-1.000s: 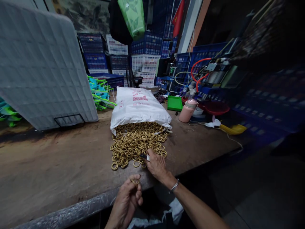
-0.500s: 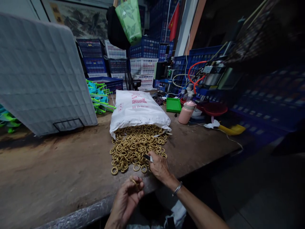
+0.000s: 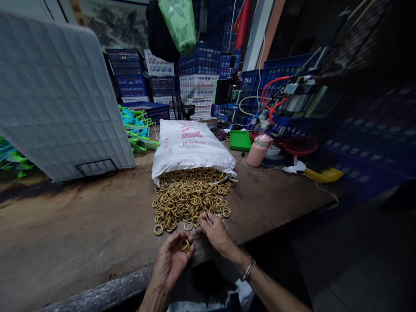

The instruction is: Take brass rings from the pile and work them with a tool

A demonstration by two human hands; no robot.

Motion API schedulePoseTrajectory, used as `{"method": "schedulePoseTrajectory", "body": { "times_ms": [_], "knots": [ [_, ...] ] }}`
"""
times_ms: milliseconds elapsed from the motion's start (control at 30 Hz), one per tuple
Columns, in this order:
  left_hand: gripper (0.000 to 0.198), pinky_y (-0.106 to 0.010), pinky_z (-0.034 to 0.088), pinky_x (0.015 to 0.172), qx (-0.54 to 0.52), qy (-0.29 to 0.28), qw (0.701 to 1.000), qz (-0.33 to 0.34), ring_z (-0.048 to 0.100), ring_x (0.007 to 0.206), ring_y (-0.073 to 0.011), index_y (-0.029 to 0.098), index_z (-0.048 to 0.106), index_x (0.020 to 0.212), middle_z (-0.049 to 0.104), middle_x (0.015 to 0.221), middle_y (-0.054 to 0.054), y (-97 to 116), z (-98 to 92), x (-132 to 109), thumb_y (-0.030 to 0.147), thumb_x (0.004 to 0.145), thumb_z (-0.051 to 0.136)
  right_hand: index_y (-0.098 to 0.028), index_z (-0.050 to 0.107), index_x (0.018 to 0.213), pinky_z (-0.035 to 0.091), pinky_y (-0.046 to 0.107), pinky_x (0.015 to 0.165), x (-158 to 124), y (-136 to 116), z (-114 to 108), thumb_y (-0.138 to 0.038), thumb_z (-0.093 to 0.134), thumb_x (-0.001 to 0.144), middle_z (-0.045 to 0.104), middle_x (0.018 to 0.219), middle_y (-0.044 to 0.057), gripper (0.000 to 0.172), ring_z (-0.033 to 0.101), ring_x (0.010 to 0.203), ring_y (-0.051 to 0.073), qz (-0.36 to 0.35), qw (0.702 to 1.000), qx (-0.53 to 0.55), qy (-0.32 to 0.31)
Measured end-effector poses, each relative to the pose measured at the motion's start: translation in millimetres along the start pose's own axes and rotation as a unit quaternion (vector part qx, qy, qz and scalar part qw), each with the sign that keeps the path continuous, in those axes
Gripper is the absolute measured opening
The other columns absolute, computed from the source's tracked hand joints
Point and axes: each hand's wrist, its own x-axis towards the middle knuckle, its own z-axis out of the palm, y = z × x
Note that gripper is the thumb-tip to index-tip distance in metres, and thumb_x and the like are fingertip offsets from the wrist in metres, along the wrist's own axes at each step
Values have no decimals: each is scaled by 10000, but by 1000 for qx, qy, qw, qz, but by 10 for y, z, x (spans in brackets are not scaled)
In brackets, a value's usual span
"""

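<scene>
Brass-coloured metal rings lie in a heap spilling from the open mouth of a white printed sack. My left hand, palm up and fingers curled, holds metal rings just in front of the heap; their exact number is unclear. At the heap's near right edge, my right hand is closed around a small, slim dark tool whose kind I cannot make out. A metal bracelet circles the right wrist. What lies under the right fingers is hidden.
A tall white quilted panel stands on the left of the wooden table. Right of the sack are a green tray, a pink bottle and a yellow scoop. Stacked crates fill the back.
My left hand has turned, showing the rings face-on, and risen slightly. My right hand has tipped the tool more upright beside the heap. The whole view has shifted slightly.
</scene>
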Motion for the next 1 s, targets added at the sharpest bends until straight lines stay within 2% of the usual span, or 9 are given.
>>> {"method": "schedulePoseTrajectory", "body": {
  "times_ms": [100, 267, 433, 533, 600, 700, 767, 833, 1000],
  "knots": [
    [107, -211, 451, 470, 41, 27, 997, 52, 559, 534, -103, 122, 569, 675, 599, 631, -15, -56, 17, -8, 192, 658, 648, -171, 489, 674, 318, 194, 521, -48, -10, 43, -314, 453, 766, 409, 561, -53, 174, 357, 527, 83, 21, 999, 39, -19],
    [296, -146, 339, 358, 127, -5, 982, 137, 471, 429, -60, 168, 537, 828, 551, 569, 46, -171, 98, -57, 306, 621, 698, -183, 494, 731, 279, 189, 447, -128, 13, 167, -369, 458, 767, 354, 514, -73, 193, 296, 454, 72, 65, 988, 130, -46],
    [327, -130, 237, 321, 208, 21, 959, 192, 332, 327, -31, 173, 520, 786, 443, 433, 92, -225, 53, -21, 426, 629, 656, -171, 526, 703, 329, 192, 514, -184, -87, 219, -355, 471, 758, 415, 541, -54, 200, 358, 505, 80, 53, 993, 92, -58],
    [284, -147, 245, 333, 304, 58, 924, 226, 316, 324, -41, 173, 532, 717, 402, 398, 94, -205, 1, -7, 441, 663, 607, -166, 532, 695, 350, 199, 575, -191, -174, 181, -346, 454, 772, 466, 599, -35, 211, 408, 573, 91, 24, 998, 26, -54],
    [246, -172, 316, 383, 366, 73, 886, 275, 371, 368, -63, 171, 552, 663, 433, 424, 74, -179, -4, -21, 410, 657, 613, -167, 530, 714, 345, 196, 573, -189, -213, 150, -357, 439, 786, 480, 620, -32, 222, 421, 591, 94, 10, 999, -14, -45],
    [169, -220, 414, 535, 425, 56, 832, 353, 503, 523, -121, 174, 600, 639, 559, 547, 17, -147, 15, -55, 342, 647, 624, -171, 533, 722, 321, 189, 551, -182, -233, 133, -383, 440, 794, 479, 610, -38, 243, 417, 576, 87, -17, 996, -69, -52],
    [136, -239, 428, 602, 443, 33, 815, 372, 540, 608, -148, 177, 621, 660, 609, 625, -9, -139, 23, -67, 313, 661, 608, -168, 527, 673, 299, 184, 528, -176, -220, 150, -380, 450, 789, 459, 579, -45, 254, 398, 555, 80, -29, 993, -95, -60],
    [143, -225, 418, 561, 440, 24, 824, 356, 529, 572, -135, 174, 617, 667, 599, 607, -3, -141, 19, -66, 316, 671, 598, -165, 502, 618, 277, 180, 502, -171, -192, 178, -364, 443, 792, 424, 546, -51, 271, 376, 535, 75, -28, 993, -104, -55],
    [276, -159, 237, 333, 380, 16, 901, 209, 325, 318, -40, 168, 538, 709, 451, 442, 77, -161, -4, -56, 438, 671, 579, -167, 436, 555, 258, 181, 476, -168, -139, 203, -365, 418, 800, 358, 513, -59, 315, 339, 511, 73, -1, 996, -81, -42]
  ]
}}
